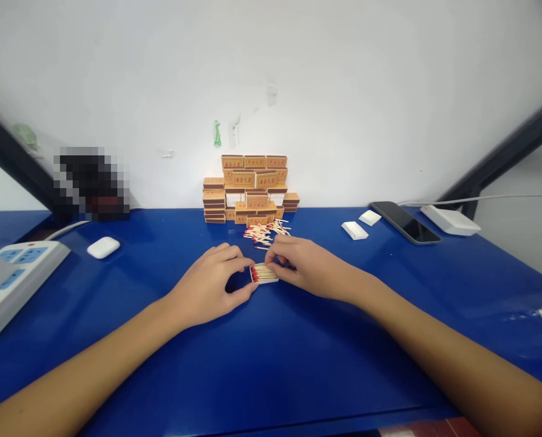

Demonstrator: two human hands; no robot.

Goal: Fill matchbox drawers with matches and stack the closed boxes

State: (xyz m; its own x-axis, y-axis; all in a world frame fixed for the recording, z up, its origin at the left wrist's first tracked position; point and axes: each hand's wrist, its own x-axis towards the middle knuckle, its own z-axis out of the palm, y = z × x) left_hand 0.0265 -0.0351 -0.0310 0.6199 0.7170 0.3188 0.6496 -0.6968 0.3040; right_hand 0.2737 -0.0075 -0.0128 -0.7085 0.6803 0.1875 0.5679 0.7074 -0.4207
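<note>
A small white matchbox tray (267,281) lies on the blue table, filled with red-headed matches (262,271). The thumb and index finger of my left hand (213,280) grip the tray's left end from front and back. My right hand (304,264) reaches over the tray's right end, fingers bent into a pinch at the plain ends of the matches. Whatever lies between those fingertips is hidden. Just behind the tray, a loose pile of matches (258,233) is spread on the table. Behind the pile, yellow matchboxes (255,179) are stacked against the wall.
Two white tray-like pieces (355,230) lie to the right, near a dark phone (407,223) and a white box (450,220). On the left are a white earbud case (103,247) and a power strip (34,273). A blurred dark object (93,185) stands at back left.
</note>
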